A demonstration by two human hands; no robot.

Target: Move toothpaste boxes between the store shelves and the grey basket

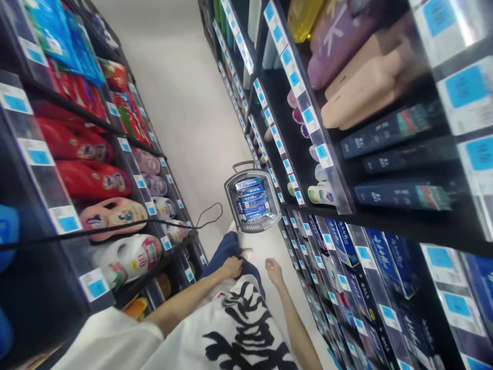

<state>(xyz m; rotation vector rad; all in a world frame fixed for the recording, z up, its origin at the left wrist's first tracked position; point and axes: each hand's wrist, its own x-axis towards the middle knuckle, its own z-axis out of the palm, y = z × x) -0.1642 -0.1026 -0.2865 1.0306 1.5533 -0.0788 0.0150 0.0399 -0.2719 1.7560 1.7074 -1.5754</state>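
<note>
Loosely curled — right hand point(273, 271), mid-air

Your basket point(277, 199) looks hard plastic, semi-matt; boxes point(252, 198) in it, glossy printed card. Your T-shirt point(192, 341) = matt cloth, trousers point(226, 247) = denim-type cloth. Red btls point(90, 180): smooth, v. glossy plastic; flr point(181, 77): smooth, low sheen; shelf tags point(39, 153): paper under clear plastic

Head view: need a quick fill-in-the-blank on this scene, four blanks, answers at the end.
1. The basket stands on the ____.
2. The boxes inside it are mostly ____ in colour.
3. The hand farther from the red bottles is the person's ____ one.
4. The lettering on the white shirt is ____.

Missing words: floor; blue; right; black.
</note>
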